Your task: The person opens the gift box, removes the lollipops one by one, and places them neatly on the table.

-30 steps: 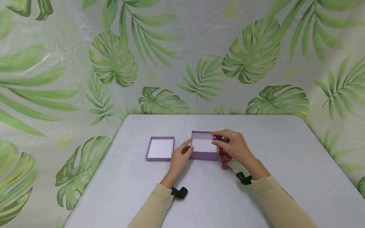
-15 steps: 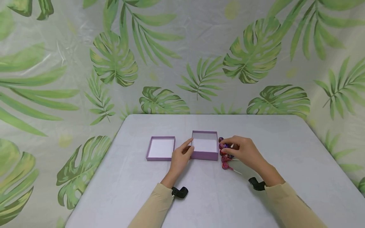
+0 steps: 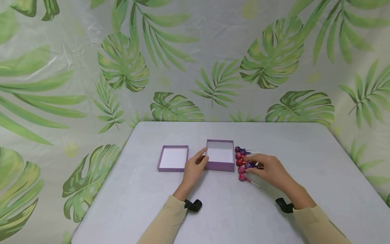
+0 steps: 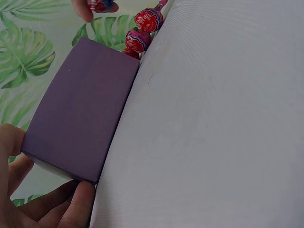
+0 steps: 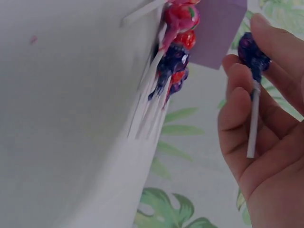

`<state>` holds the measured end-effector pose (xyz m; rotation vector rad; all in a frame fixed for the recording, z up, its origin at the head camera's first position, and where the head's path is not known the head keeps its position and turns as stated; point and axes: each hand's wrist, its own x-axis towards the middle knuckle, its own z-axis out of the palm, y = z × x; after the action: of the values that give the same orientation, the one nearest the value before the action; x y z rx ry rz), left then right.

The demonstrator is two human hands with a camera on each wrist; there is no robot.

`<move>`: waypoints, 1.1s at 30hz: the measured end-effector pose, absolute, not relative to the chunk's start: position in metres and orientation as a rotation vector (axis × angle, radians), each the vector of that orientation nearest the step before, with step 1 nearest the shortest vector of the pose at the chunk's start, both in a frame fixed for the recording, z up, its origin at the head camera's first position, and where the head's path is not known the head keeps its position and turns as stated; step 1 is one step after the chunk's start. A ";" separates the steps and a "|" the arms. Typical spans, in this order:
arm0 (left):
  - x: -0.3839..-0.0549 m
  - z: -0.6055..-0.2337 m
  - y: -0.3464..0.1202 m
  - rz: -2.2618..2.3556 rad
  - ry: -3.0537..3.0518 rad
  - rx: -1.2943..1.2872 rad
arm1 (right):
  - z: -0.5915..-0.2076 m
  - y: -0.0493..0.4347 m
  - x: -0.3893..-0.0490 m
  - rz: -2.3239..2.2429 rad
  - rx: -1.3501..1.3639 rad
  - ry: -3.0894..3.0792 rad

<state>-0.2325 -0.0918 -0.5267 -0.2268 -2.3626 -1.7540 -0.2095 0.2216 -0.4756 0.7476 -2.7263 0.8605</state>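
Observation:
My right hand [image 3: 272,171] pinches a lollipop in a dark purple-blue wrapper [image 5: 254,54], its white stick pointing toward the palm in the right wrist view. It hovers over several red, pink and purple lollipops [image 3: 241,170] lined up beside the box, heads toward it and sticks to the right. My left hand [image 3: 193,169] rests on the left side of the open purple box [image 3: 220,166]. In the left wrist view, a finger [image 4: 12,137] touches the box's upper edge and the thumb touches its lower corner. The box's white inside holds nothing visible.
A shallow purple lid [image 3: 173,169], white inside, lies left of the box, close to my left hand. All stand on a white-covered table [image 3: 219,217]. A leaf-patterned sheet [image 3: 195,67] hangs behind the table's far edge.
My right hand has moved from the box's right rim rightward and nearer to me, over the lollipops, still holding the dark lollipop. The left hand and box have stayed put.

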 end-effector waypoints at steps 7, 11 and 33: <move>-0.233 -0.528 -0.092 -1.744 -2.365 -0.223 | -0.478 0.231 -0.205 0.830 0.714 -2.855; -0.233 -0.528 -0.092 -1.750 -2.359 -0.224 | -0.481 0.235 -0.206 0.810 0.706 -2.951; -0.232 -0.527 -0.093 -1.780 -2.359 -0.236 | -0.487 0.260 -0.209 0.869 0.662 -3.057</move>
<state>-0.2323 -0.0930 -0.5269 -0.2363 -2.3592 -1.7797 -0.2091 0.2598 -0.4870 0.6623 -3.0569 0.8692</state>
